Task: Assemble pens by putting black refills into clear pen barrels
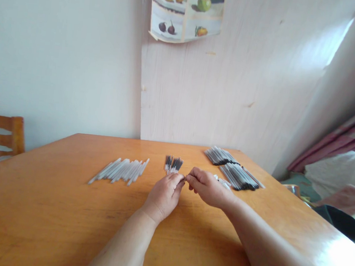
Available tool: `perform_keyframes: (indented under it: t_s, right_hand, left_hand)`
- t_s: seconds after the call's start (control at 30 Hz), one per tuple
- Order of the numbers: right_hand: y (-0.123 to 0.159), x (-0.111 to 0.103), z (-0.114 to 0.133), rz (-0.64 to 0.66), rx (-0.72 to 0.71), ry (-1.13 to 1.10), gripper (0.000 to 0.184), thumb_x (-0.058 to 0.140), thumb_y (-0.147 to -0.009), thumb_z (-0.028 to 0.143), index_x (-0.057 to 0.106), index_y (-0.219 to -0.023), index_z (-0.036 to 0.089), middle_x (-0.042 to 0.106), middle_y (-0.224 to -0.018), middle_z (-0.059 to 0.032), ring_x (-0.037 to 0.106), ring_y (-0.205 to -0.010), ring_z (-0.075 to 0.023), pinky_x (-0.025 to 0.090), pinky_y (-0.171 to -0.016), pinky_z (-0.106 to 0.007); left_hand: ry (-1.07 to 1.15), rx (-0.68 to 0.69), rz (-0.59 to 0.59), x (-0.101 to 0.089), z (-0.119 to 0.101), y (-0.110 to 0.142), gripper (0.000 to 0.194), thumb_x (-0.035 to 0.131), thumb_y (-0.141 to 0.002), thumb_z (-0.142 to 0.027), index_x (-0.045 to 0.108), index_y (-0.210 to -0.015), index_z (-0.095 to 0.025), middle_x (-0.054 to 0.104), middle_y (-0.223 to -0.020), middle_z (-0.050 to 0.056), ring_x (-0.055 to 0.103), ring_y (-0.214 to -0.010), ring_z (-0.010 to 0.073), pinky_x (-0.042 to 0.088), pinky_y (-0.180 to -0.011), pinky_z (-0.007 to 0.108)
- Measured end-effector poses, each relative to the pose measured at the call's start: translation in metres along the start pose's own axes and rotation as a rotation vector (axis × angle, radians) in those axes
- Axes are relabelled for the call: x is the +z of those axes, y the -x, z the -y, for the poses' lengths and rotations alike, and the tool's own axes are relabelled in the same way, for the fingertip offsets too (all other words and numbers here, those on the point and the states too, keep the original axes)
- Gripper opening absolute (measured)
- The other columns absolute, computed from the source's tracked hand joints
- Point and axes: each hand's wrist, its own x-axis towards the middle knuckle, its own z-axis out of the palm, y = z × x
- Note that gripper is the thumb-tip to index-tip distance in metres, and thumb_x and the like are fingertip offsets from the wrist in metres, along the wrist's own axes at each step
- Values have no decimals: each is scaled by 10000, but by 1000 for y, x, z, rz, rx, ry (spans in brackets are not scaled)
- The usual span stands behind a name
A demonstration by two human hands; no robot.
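My left hand (165,194) and my right hand (206,186) meet over the middle of the table, fingertips nearly touching. Both are closed in a pinch around something small and dark that I cannot make out. Just beyond them lies a small bunch of short black-and-white pen refills (174,164). To the left is a spread of clear, whitish pen barrels (123,170). Small white pieces (223,182) lie partly hidden behind my right hand. Farther right are two piles of grey pens with black ends, a near pile (239,176) and a far pile (220,155).
The wooden table (46,204) reaches back to the wall. A wooden chair (17,135) stands at the left. On the right, beyond the table edge, are a black item (342,222) and a pink curtain (339,133). Fruit pictures (187,11) hang on the wall.
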Motion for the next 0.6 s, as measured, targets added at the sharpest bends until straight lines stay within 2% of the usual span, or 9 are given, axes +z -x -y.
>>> perform_keyframes:
  t_s: [0.13,0.23,0.4,0.47,0.6]
  right_hand:
    - [-1,3,-5,-6,-16,88,378,380,-954,452,528,-716,197,583,-641,7,518,-600,-110,333,-559,-231]
    - [-2,5,-7,-15,-7,56,445,335,-961,501,516,-694,195,561,-625,8,503,-590,-111,324,-555,-236]
    - [-1,5,-7,-90,-38,-35,311,437,-928,470,543,-834,193,594,-718,6,516,-650,-117,344,-572,-227]
    - [-1,7,-8,-102,-41,-9,299,452,-922,452,539,-799,194,581,-688,8,505,-633,-118,332,-560,-231]
    - [-2,9,-10,-83,-15,48,402,392,-944,480,521,-689,198,551,-612,9,489,-580,-118,311,-547,-244]
  left_hand:
    - [13,14,19,1,-1,0,179,400,-964,-255,576,-983,-224,657,-989,62,613,-955,193,480,-831,318]
    - [32,10,16,1,-1,0,179,405,-964,-255,572,-1023,-227,656,-1021,61,606,-989,193,470,-873,329]
    - [27,-19,-3,2,0,0,172,410,-961,-252,571,-1007,-215,655,-1009,68,610,-974,194,472,-858,326]
    - [18,-22,-2,2,0,0,166,415,-959,-254,572,-993,-214,657,-994,68,614,-953,193,475,-838,319]
    - [24,-17,5,2,-1,0,156,426,-953,-248,576,-987,-219,662,-1007,63,615,-964,190,474,-843,314]
